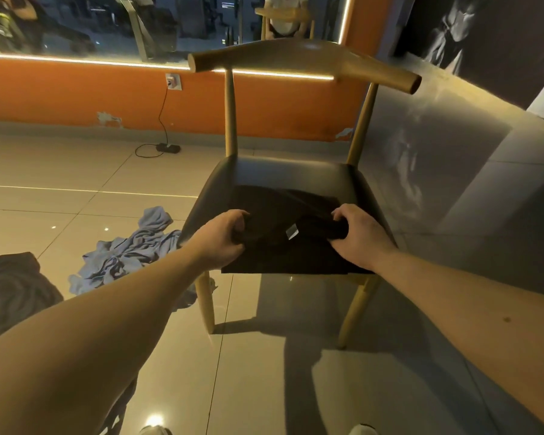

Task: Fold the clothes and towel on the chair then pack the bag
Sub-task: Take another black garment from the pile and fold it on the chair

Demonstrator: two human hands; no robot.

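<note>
Orange wall [76,92] with light strip [76,60] above glossy tiles [60,171].

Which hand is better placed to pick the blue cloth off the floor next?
Left, probably. The blue cloth lies on the floor left of the chair, near the left hand; the right hand grips the black garment farther away.

Black garment [283,233] with a small grey tag [291,231] on the black-seated, tan-framed chair [283,171], light blue cloth [129,255] on beige floor [60,171], orange wall [76,92].
</note>
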